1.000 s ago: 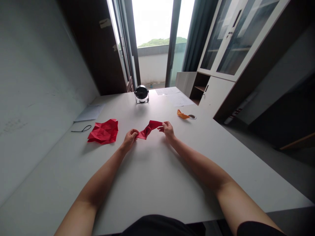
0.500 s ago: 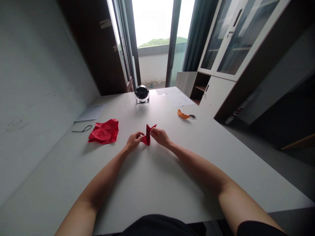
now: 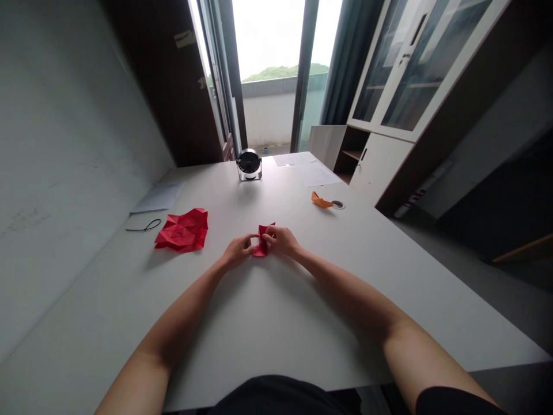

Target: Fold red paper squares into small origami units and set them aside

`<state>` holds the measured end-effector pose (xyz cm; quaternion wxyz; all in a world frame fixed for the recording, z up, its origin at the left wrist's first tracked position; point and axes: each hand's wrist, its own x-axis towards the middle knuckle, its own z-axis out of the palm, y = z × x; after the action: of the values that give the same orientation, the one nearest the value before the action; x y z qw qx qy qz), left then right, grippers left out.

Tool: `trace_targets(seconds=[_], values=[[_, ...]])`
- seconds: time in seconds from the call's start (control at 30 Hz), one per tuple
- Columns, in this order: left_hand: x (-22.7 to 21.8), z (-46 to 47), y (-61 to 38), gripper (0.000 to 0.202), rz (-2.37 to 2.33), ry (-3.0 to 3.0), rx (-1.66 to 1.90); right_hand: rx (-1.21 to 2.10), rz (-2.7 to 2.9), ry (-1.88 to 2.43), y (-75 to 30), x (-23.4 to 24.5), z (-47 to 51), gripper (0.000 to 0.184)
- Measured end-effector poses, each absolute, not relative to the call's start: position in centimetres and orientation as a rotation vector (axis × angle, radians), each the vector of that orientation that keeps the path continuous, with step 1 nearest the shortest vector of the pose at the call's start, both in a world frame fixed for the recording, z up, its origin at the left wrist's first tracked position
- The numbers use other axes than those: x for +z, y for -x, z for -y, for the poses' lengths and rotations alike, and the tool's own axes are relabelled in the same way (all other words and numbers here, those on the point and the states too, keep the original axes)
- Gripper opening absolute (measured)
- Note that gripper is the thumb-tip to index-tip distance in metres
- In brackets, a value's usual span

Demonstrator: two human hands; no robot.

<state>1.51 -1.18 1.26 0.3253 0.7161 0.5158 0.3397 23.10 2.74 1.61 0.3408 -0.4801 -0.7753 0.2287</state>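
Between my hands, over the white table, is a small folded piece of red paper (image 3: 262,248). My left hand (image 3: 238,250) is closed at its left edge, thumb and forefinger pinching it. On the other side, my right hand (image 3: 281,240) grips the paper's right part with the fingertips; its far corner sticks up behind them. Part of the folds is hidden by the fingers. To the left lies a larger creased sheet of red paper (image 3: 182,230), and to the right sits an orange folded paper boat (image 3: 321,200).
A black cable loop (image 3: 147,225) and white papers (image 3: 158,197) lie at the table's left side. A round device on a metal stand (image 3: 249,165) stands at the back, with more sheets (image 3: 319,173) to its right. A cable hole (image 3: 338,204) is beside the boat.
The red paper between my hands has gone from standing open in a sharp, upright fold to lying lower and flatter. My left fingers have moved slightly right, closer to my right hand.
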Motion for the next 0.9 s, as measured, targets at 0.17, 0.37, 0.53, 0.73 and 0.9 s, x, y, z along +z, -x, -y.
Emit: trace_targets(seconds=[0.17, 0.37, 0.53, 0.73, 0.9], values=[[1.6, 1.5, -1.6, 0.055, -1.337, -1.879, 0.907, 0.684, 2.026, 1.215, -23.3, 1.3, -3.0, 0.006], [1.8, 1.6, -1.7, 0.051, -1.333, -1.856, 0.929, 0.837, 2.047, 1.136, -23.3, 1.5, -2.9, 0.018], [2.0, 1.7, -2.1, 0.028, -1.324, -1.849, 0.966, 0.858, 2.079, 1.112, -23.6, 1.4, -3.1, 0.023], [2.6, 2.0, -2.4, 0.010, -1.289, -1.877, 1.055, 0.744, 2.065, 1.157, -23.1, 1.4, -2.7, 0.010], [2.5, 1.5, -2.1, 0.015, -1.333, -1.746, 1.128, 0.691, 1.997, 1.037, -22.9, 1.9, -2.4, 0.014]])
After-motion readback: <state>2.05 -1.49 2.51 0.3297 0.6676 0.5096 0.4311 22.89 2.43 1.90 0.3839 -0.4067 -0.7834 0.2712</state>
